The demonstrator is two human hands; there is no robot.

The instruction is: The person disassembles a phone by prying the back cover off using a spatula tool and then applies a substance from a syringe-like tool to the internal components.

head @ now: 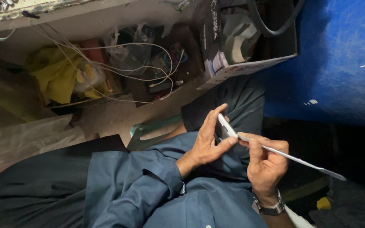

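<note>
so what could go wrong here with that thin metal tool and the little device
1. The right hand grips the long thin silver metal tool with its tip at the edge of the small flat device; a slip could jab the left hand's fingers wrapped around it.
2. The device is held over the lap, not on a surface, so it could drop.
3. Loose white cables trail over the clutter ahead and could snag.

Cramped repair workshop, tangled white cables (119, 63), cluttered cardboard box (241, 63), blue tarp (339, 63)
</note>
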